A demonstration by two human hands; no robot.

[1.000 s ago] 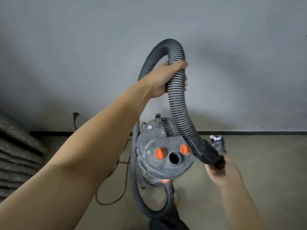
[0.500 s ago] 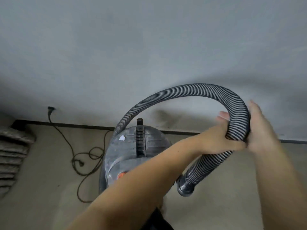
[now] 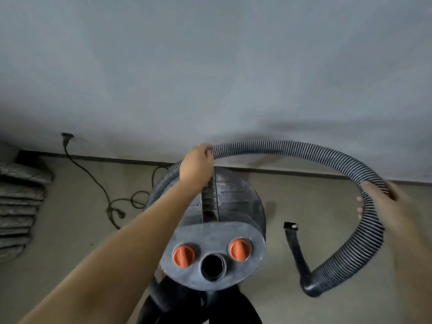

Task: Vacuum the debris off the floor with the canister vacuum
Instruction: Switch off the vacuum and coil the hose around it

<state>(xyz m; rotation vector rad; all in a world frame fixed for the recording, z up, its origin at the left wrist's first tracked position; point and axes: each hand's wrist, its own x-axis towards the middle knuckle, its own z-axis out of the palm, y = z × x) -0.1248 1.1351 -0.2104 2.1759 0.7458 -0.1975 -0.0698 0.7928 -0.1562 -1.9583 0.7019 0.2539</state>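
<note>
The left grip (image 3: 197, 163) is curled round the ribbed hose (image 3: 292, 149) near where it climbs up behind the canister vacuum (image 3: 224, 232), fingers wrapped over the top of it. The right grip (image 3: 383, 202) is smeared by motion; it sits against the hose on the far side of the arch with fingertips showing on the inner edge, and looks wrapped round it, though I can't be sure how tightly. Between the two, the hose stands up in a wide loop over the machine, which I take to be a way of paying it out and getting the kinks clear before any cleaning starts. From the right grip it curves down to a dark cuff (image 3: 311, 289) close to the floor (image 3: 70, 242), and a narrow black nozzle (image 3: 293, 242) runs from there.

The canister stands on the floor just in front of the person, by the wall (image 3: 210, 66). Its grey face carries two orange knobs (image 3: 184, 256) and an open round port (image 3: 212, 267) with nothing plugged in; inside is only darkness, so its contents can't be judged. The power cord (image 3: 93, 178) trails from a wall socket across the floor. No debris is plainly visible here.
</note>
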